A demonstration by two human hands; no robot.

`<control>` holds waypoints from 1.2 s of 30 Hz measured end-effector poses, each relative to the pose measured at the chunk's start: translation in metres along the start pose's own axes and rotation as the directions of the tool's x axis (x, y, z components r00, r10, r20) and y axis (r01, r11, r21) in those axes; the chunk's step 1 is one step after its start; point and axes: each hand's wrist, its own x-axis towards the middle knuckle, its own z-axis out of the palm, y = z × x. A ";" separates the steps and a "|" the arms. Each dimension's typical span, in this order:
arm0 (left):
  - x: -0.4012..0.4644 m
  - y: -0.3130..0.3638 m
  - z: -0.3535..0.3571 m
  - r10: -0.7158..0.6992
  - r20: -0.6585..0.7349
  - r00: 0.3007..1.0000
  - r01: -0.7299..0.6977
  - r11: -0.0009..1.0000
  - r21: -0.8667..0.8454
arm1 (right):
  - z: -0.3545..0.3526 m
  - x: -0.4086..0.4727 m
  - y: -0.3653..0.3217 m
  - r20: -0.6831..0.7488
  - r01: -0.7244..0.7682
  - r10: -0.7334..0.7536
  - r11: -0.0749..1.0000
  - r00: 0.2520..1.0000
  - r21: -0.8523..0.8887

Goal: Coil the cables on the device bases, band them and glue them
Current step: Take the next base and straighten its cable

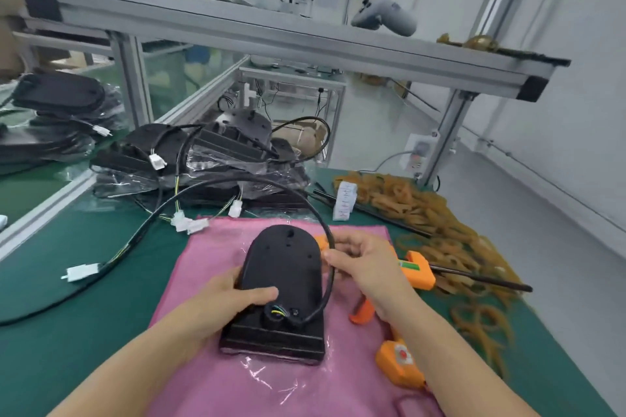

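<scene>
- At the far left of my view, a stack of black device bases [57, 95] sits behind an aluminium rail, one white connector hanging from it.
- On the green counter [67, 332], a white plug [81, 271] ends the long black cable [216, 186], which arcs up and over toward the right.
- Behind it I see a heap of more bases in clear film [203, 159], with several white connectors [189, 223] lying at the far edge of the pink cloth.
- My left hand [227, 298] holds the left side of the black device base [284, 284]; the fingers curl around its edge and the thumb presses flat on its top face.
- The base lies on the pink cloth [237, 382], rounded end away from me, square end near, on a bit of clear film. The cable leaves a hole near the square end, where coloured wires show.
- My right hand [362, 264] pinches the cable just beside the base's right edge, fingers clamped on it where the arc comes down.
- Under and beside that hand lies an orange glue gun [418, 272], with another orange tool [399, 360] nearer me.
- Further right, a small white roll of labels [345, 200] stands upright next to a large spread of tan rubber bands [440, 220], with thin black rods lying across them.
</scene>
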 end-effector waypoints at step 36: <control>-0.003 0.020 0.025 0.365 0.217 0.905 -0.422 0.714 0.558 | 0.000 0.019 -0.013 0.179 -0.263 0.297 0.945 0.938 -0.192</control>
